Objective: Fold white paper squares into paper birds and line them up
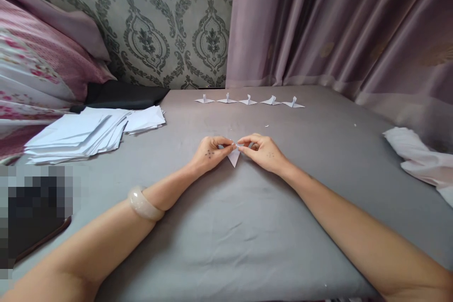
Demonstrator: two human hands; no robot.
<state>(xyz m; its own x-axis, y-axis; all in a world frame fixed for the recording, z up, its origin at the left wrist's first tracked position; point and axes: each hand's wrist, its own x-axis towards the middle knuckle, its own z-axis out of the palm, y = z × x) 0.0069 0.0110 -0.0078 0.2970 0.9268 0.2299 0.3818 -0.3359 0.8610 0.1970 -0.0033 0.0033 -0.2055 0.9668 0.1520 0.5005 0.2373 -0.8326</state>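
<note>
A small folded piece of white paper [234, 157] is held over the middle of the grey cloth, one pointed end facing me. My left hand [213, 152] pinches its upper left side between thumb and fingers. On the upper right side, my right hand [261, 151] grips the same paper with thumb and forefinger. Both sets of fingertips nearly meet and cover the paper's upper folds. Beyond my hands, several folded white paper figures [248, 100] with spread points and a raised middle stand in a row.
Stacks of white paper sheets [76, 134] lie at the left, before a black flat item [123, 94]. White crumpled cloth [421, 155] rests at the right. A blurred dark object [38, 217] is at the near left. Curtains [300, 23] and a patterned wall [170, 33] border the far side.
</note>
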